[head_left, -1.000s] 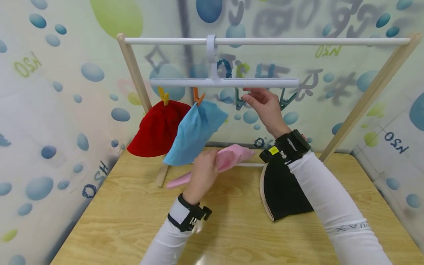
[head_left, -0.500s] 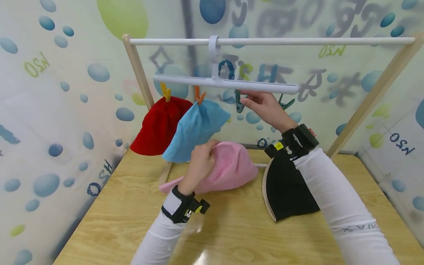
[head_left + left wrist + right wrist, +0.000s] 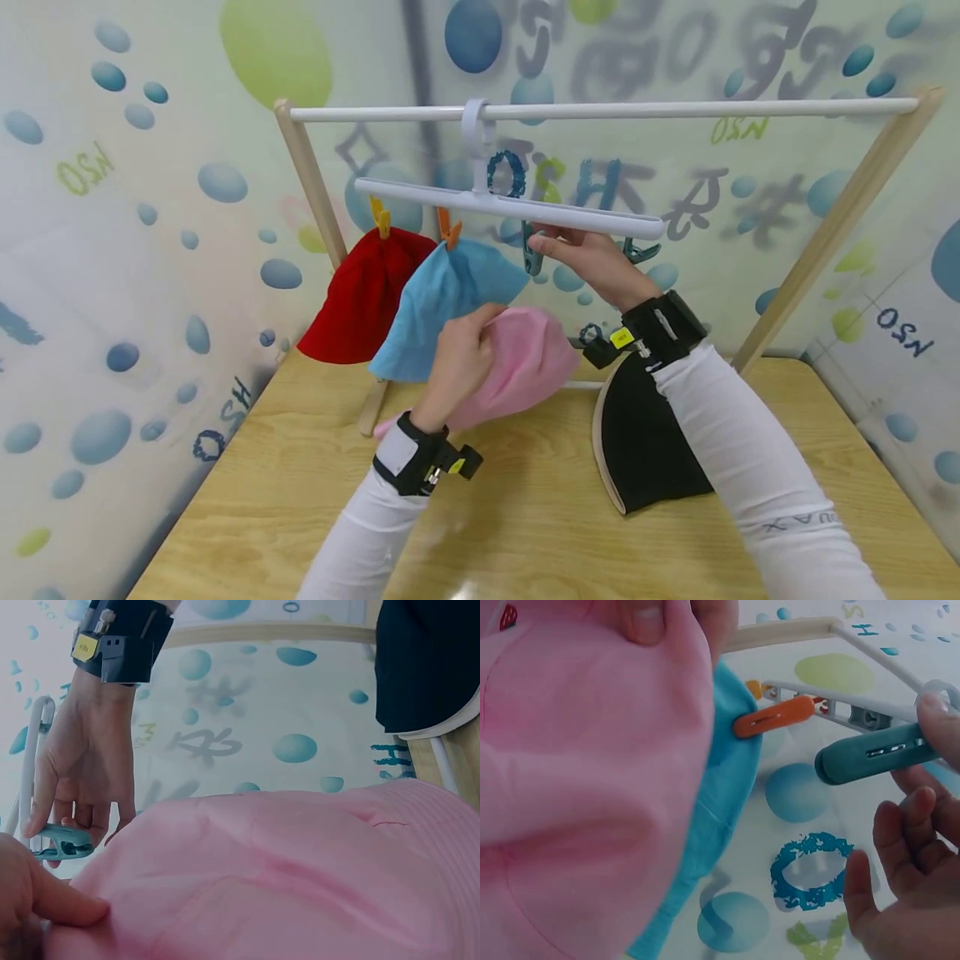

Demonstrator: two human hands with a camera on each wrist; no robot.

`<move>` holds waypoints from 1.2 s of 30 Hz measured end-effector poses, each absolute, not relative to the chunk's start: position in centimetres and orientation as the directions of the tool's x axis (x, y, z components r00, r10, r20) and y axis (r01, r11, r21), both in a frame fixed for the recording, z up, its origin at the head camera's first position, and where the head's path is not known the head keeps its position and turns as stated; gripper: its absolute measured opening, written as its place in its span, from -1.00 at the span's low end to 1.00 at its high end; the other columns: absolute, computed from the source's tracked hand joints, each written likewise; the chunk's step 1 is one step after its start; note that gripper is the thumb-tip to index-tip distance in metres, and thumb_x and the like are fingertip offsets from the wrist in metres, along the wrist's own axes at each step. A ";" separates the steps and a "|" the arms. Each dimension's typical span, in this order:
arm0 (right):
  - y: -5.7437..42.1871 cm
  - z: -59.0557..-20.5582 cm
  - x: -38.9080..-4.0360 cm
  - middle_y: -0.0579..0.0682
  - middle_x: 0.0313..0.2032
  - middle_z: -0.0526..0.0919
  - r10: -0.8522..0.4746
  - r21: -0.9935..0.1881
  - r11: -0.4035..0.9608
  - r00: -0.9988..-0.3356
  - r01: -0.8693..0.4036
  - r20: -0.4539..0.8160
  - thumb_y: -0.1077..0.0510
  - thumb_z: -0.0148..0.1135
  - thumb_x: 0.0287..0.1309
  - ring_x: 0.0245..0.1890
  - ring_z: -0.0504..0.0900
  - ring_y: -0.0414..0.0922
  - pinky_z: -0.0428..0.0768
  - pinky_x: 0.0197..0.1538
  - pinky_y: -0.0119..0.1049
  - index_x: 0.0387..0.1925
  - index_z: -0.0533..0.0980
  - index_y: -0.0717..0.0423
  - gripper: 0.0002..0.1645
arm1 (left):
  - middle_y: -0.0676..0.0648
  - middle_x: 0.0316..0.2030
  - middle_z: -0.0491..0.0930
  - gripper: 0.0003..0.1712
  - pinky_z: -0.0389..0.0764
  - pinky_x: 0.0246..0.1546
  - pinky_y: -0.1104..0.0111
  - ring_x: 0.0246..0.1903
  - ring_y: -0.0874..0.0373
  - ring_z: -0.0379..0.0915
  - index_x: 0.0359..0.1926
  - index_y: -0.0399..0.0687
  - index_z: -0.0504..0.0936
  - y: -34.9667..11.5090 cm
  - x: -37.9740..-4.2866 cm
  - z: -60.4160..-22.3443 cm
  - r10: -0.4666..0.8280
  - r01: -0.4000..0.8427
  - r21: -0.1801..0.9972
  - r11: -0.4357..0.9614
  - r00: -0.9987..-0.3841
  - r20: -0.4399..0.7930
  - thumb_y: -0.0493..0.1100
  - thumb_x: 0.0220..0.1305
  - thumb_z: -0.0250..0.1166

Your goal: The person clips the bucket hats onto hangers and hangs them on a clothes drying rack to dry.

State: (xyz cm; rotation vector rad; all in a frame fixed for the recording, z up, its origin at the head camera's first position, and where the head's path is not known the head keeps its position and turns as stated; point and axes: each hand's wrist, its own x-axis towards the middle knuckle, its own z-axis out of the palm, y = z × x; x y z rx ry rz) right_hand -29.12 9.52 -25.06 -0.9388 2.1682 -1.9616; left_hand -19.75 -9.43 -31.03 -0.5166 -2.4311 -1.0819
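Note:
My left hand [image 3: 459, 358] pinches the edge of a pink hat [image 3: 528, 358] and holds it up below the hanger [image 3: 480, 201]. My right hand [image 3: 596, 262] grips a teal clothespin [image 3: 532, 250] fixed under the hanger's bar, thumb on one of its sides. In the right wrist view, a gap shows between this teal clothespin [image 3: 877, 754] and the pink hat [image 3: 592, 780]. A red hat [image 3: 366, 296] hangs from a yellow clothespin [image 3: 381, 218], and a light blue hat [image 3: 435, 300] hangs from an orange clothespin [image 3: 449, 229]. The hanger tilts down at its right end.
A white rod [image 3: 675, 110] on wooden posts [image 3: 840, 225] carries the hanger. Another teal clothespin [image 3: 640, 251] is right of my right hand. A black hat [image 3: 648, 442] with a pale rim lies on the wooden table [image 3: 540, 517], partly under my right forearm.
The pink hat has swung from edge-on to broadside and risen a little. My right hand, now on the teal clothespin, has lowered, and the hanger's right end has dipped with it.

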 end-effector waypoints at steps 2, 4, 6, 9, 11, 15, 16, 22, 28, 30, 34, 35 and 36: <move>9.3 -24.9 -28.9 -0.07 -0.25 0.51 -0.468 -0.930 -0.024 -0.818 -0.368 0.336 0.13 0.18 0.16 -0.13 0.41 -0.10 0.27 0.15 -0.07 -0.03 0.47 0.11 -0.67 | -0.16 -0.25 0.66 -0.56 0.51 -0.38 0.21 -0.39 0.04 0.46 -0.11 -0.16 0.60 -9.3 -20.0 -30.7 0.154 0.496 0.604 0.624 -0.835 0.528 -0.49 0.11 -0.10; 9.1 -24.7 -28.8 -0.09 -0.26 0.55 -0.460 -0.934 -0.038 -0.824 -0.356 0.332 0.12 0.20 0.14 -0.13 0.41 -0.10 0.26 0.14 -0.08 -0.07 0.50 0.10 -0.69 | -0.16 -0.26 0.66 -0.57 0.51 -0.36 0.19 -0.38 0.03 0.46 -0.11 -0.15 0.60 -9.1 -20.3 -30.3 0.148 0.499 0.602 0.623 -0.832 0.535 -0.48 0.12 -0.10; 8.9 -24.4 -28.6 -0.11 -0.26 0.60 -0.455 -0.939 -0.044 -0.830 -0.341 0.323 0.10 0.22 0.11 -0.11 0.41 -0.11 0.24 0.13 -0.10 -0.07 0.51 0.12 -0.66 | -0.17 -0.26 0.66 -0.57 0.51 -0.36 0.17 -0.37 0.03 0.47 -0.11 -0.14 0.60 -9.0 -20.6 -29.9 0.142 0.502 0.601 0.622 -0.827 0.543 -0.47 0.13 -0.10; 8.7 -24.0 -28.5 -0.10 -0.24 0.61 -0.453 -0.937 -0.034 -0.830 -0.348 0.325 0.06 0.24 0.09 -0.08 0.40 -0.10 0.23 0.12 -0.11 -0.06 0.52 0.13 -0.62 | -0.18 -0.25 0.67 -0.57 0.51 -0.35 0.14 -0.36 0.03 0.48 -0.10 -0.14 0.60 -8.7 -21.0 -29.2 0.133 0.504 0.591 0.630 -0.820 0.557 -0.47 0.15 -0.10; 8.6 -23.8 -28.3 -0.07 -0.19 0.60 -0.457 -0.936 -0.021 -0.829 -0.351 0.321 0.05 0.24 0.10 -0.05 0.39 -0.09 0.22 0.15 -0.07 -0.02 0.51 0.12 -0.59 | -0.19 -0.25 0.67 -0.58 0.52 -0.38 0.15 -0.38 0.03 0.49 -0.09 -0.15 0.60 -8.5 -21.1 -28.9 0.126 0.503 0.591 0.631 -0.817 0.562 -0.46 0.17 -0.09; 8.4 -23.7 -28.1 -0.03 -0.13 0.53 -0.455 -0.935 0.002 -0.833 -0.355 0.315 0.06 0.22 0.11 -0.03 0.36 -0.08 0.21 0.20 0.01 -0.01 0.50 0.08 -0.61 | -0.20 -0.25 0.67 -0.61 0.49 -0.45 0.19 -0.42 0.02 0.49 -0.08 -0.16 0.59 -8.1 -21.1 -28.3 0.106 0.499 0.610 0.616 -0.819 0.564 -0.44 0.21 -0.08; 8.3 -23.7 -28.1 -0.03 -0.13 0.51 -0.452 -0.934 0.007 -0.835 -0.356 0.315 0.06 0.22 0.12 -0.04 0.35 -0.08 0.21 0.19 0.02 -0.02 0.50 0.07 -0.62 | -0.19 -0.26 0.67 -0.62 0.48 -0.46 0.20 -0.42 0.03 0.49 -0.08 -0.16 0.60 -8.0 -21.1 -28.2 0.100 0.499 0.616 0.610 -0.819 0.564 -0.43 0.22 -0.08; 7.9 -23.8 -28.0 -0.07 -0.29 0.50 -0.411 -0.920 -0.050 -0.832 -0.388 0.373 0.11 0.23 0.11 -0.14 0.34 -0.05 0.26 0.03 -0.11 -0.18 0.53 0.05 -0.78 | -0.18 -0.29 0.68 -0.64 0.47 -0.50 0.22 -0.46 0.06 0.50 -0.13 -0.16 0.61 -7.4 -21.1 -28.0 0.064 0.513 0.626 0.587 -0.800 0.596 -0.41 0.22 -0.07; 7.6 -23.9 -27.7 -0.08 -0.33 0.53 -0.407 -0.909 -0.117 -0.816 -0.400 0.412 0.17 0.21 0.11 -0.14 0.36 -0.04 0.26 0.00 -0.16 -0.22 0.54 0.05 -0.84 | -0.16 -0.37 0.69 -0.65 0.42 -0.57 0.28 -0.54 0.11 0.47 -0.17 -0.17 0.63 -7.1 -20.7 -27.8 0.037 0.540 0.621 0.568 -0.771 0.636 -0.42 0.19 -0.06; 7.6 -23.9 -27.6 -0.09 -0.37 0.52 -0.407 -0.912 -0.122 -0.819 -0.391 0.405 0.16 0.23 0.11 -0.16 0.36 -0.05 0.25 0.00 -0.16 -0.24 0.53 0.08 -0.84 | -0.17 -0.44 0.67 -0.66 0.37 -0.62 0.29 -0.60 0.09 0.44 -0.17 -0.19 0.62 -7.2 -20.5 -27.7 0.027 0.542 0.625 0.562 -0.767 0.641 -0.41 0.20 -0.06; 7.9 -24.1 -27.7 -0.09 -0.44 0.46 -0.407 -0.918 -0.124 -0.825 -0.377 0.393 0.13 0.24 0.10 -0.22 0.33 -0.06 0.21 -0.03 -0.15 -0.28 0.50 0.09 -0.84 | -0.19 -0.47 0.64 -0.68 0.32 -0.64 0.32 -0.60 0.08 0.41 -0.17 -0.23 0.60 -7.5 -20.4 -27.7 -0.004 0.538 0.650 0.537 -0.768 0.640 -0.41 0.22 -0.08; 7.9 -24.2 -27.7 -0.09 -0.45 0.45 -0.405 -0.919 -0.126 -0.826 -0.374 0.392 0.13 0.24 0.09 -0.23 0.32 -0.06 0.20 -0.04 -0.14 -0.29 0.49 0.10 -0.83 | -0.19 -0.48 0.63 -0.68 0.31 -0.64 0.32 -0.60 0.07 0.40 -0.17 -0.23 0.59 -7.6 -20.4 -27.7 -0.010 0.537 0.657 0.529 -0.770 0.638 -0.42 0.22 -0.08; 8.0 -24.2 -27.7 -0.09 -0.45 0.45 -0.404 -0.919 -0.124 -0.826 -0.375 0.392 0.12 0.24 0.09 -0.23 0.32 -0.07 0.20 -0.04 -0.15 -0.29 0.49 0.09 -0.84 | -0.19 -0.45 0.64 -0.68 0.31 -0.63 0.32 -0.58 0.07 0.41 -0.17 -0.23 0.59 -7.7 -20.4 -27.7 -0.013 0.536 0.662 0.524 -0.771 0.636 -0.42 0.21 -0.07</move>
